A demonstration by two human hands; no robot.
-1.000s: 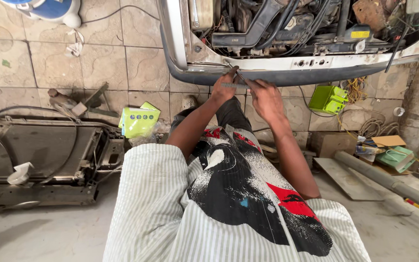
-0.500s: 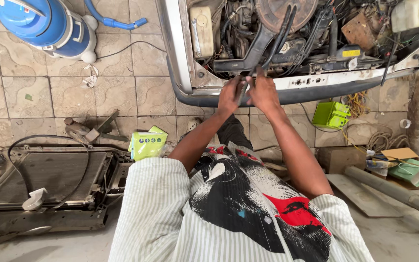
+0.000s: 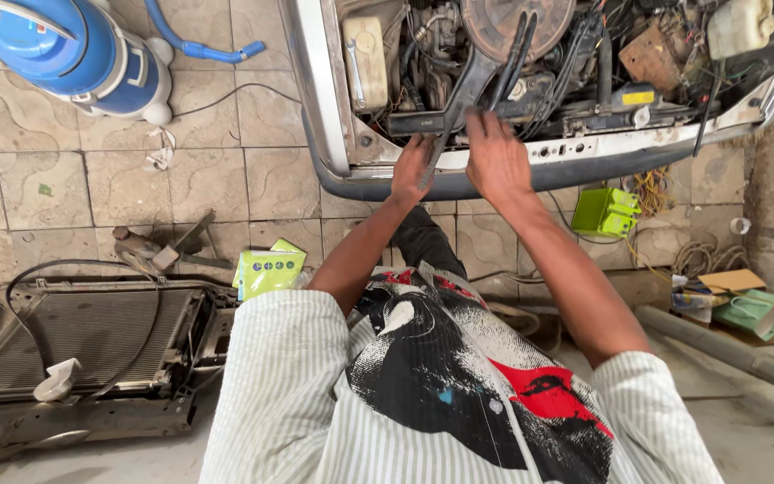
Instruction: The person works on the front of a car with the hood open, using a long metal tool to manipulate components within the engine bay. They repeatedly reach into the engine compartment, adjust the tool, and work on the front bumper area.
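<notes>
Left hand gripping slim tool at car's front panel, right hand spread flat just beside, touching panel edge

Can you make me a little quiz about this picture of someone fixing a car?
1. True or false: both hands are up at the front of the open engine bay.
2. Which hand holds the long thin tool: the left hand or the right hand?
3. What colour is the big tank standing on the tiled floor? A) red B) blue C) yellow

Key
1. True
2. The left hand
3. B
</notes>
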